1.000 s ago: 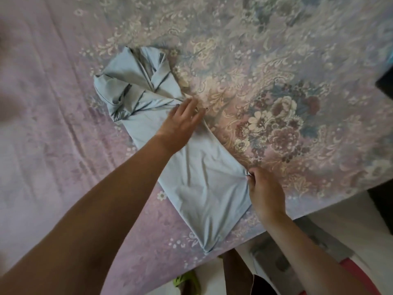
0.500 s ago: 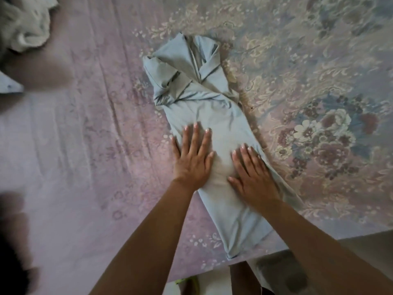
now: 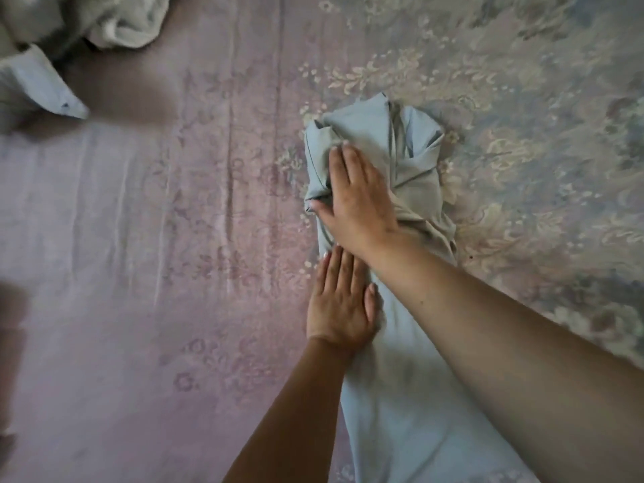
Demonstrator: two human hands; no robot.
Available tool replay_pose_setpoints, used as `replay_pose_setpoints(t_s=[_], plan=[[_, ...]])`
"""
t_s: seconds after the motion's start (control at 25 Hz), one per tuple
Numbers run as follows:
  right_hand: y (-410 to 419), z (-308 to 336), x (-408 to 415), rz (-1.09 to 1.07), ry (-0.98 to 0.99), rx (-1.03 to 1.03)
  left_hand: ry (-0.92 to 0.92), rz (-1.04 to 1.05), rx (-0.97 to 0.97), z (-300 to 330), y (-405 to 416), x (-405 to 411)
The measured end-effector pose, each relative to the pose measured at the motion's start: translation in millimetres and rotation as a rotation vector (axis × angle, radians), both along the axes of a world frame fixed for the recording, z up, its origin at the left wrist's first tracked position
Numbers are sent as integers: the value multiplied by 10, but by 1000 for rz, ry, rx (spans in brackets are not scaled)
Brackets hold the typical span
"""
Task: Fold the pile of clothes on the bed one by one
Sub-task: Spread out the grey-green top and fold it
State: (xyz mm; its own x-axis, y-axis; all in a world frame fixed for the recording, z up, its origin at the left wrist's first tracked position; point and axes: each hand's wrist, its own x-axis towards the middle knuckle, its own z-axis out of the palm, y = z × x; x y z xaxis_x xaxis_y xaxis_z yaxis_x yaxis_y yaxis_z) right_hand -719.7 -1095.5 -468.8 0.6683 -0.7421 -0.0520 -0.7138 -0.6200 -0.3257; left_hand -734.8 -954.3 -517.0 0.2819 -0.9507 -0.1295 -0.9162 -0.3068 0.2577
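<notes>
A pale blue collared shirt (image 3: 414,162) lies folded into a long narrow strip on the bed, collar end far from me. My right hand (image 3: 355,193) lies flat with straight fingers on the shirt's upper left part, near the folded sleeve. My left hand (image 3: 339,305) presses flat on the strip just below it, fingers straight and pointing away. My right forearm crosses over the lower part of the shirt and hides some of it.
The bed is covered by a pink and grey-blue floral bedsheet (image 3: 174,273). A pile of clothes (image 3: 69,40), white and pale blue, sits at the top left corner. A dark blur shows at the left edge.
Both hands first pinched the shirt's side edges, then flattened side by side on the strip. Now my right hand has slid up toward the collar end, above my left hand.
</notes>
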Motion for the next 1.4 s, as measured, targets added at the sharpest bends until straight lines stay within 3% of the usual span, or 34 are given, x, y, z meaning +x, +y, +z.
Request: replay_pose_setpoints(t_s=[0.08,0.12,0.16,0.24,0.32,0.4,0.48,0.68,0.88,0.92,1.04,1.2,1.4], plan=[[102,-57,215,-100,143,173,-34,-51,25,-19,47,28],[128,-111,266,-144,148,158,-46,-50,21,-29,38,48],[114,-145,281,-173,76,90,-42,-31,3,-31,22,56],[-25,-156,239,-259,-266,-8,-2,25,-24,-7,-23,33],[-355,-30,146,-426,-598,123,20,68,-82,-12,-42,25],[-802,119,8,-604,-687,316,33,66,-133,-15,-28,25],[-1202,113,-132,-628,-620,384,39,66,-153,-33,-26,37],[-1492,-220,-257,-294,-334,277,59,76,-181,-64,-46,37],[-1358,-128,-266,-317,-166,5,7,51,-117,-67,-76,50],[-1290,-103,-293,-374,-144,14,11,29,-93,-17,-62,48],[-1148,-63,-360,-485,-78,294,78,-33,-129,288,-158,193],[-1348,56,-342,-656,-239,379,144,-84,-307,738,-899,758],[-1539,91,-451,-666,-393,339,19,-142,-331,582,-2164,1259]])
